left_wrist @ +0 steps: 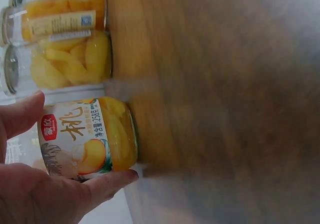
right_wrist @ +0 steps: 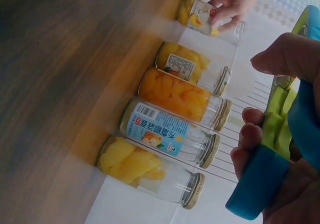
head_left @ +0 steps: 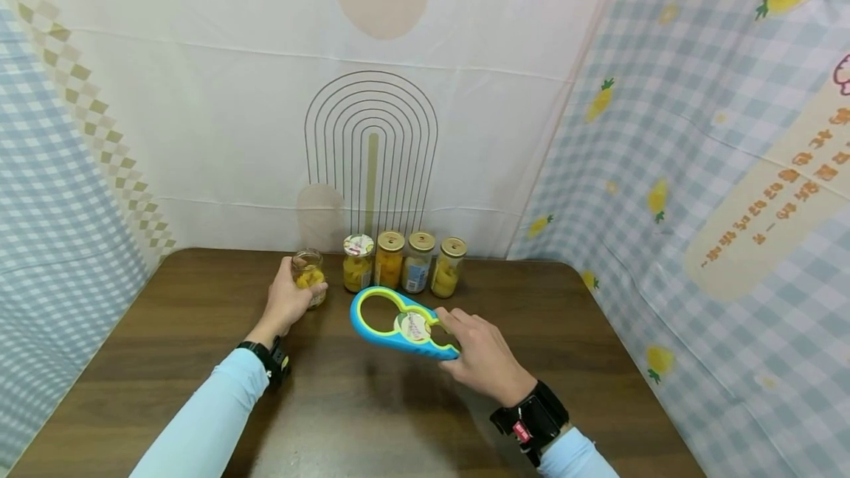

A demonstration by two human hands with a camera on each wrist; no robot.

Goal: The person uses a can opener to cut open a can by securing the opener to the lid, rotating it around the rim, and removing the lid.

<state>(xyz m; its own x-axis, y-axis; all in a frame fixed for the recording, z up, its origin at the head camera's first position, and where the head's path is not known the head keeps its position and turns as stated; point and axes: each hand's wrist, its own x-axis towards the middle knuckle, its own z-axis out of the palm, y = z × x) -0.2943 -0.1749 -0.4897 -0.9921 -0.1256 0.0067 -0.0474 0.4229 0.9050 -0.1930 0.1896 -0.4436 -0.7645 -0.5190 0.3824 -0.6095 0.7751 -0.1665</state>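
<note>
My left hand [head_left: 283,299] grips a lidless glass jar of yellow peaches [left_wrist: 92,141] at the table's back left; its label shows a peach. Thumb and fingers lie on opposite sides of the jar. Over the table's middle, my right hand [head_left: 479,354] holds a blue and lime-green jar opener [head_left: 388,340] by one end. A white printed lid [head_left: 412,326] sits in the opener's middle ring, while the larger end ring holds nothing. Right of the gripped jar stands another fruit jar [head_left: 358,265] with a white patterned lid.
Beside it are a jar of orange fruit pieces [right_wrist: 172,95], a jar with a blue label [right_wrist: 157,130] and a jar of pale yellow fruit [right_wrist: 127,161], all gold-lidded. The row stands at the brown table's [head_left: 332,404] back edge, before a cloth backdrop [head_left: 219,131].
</note>
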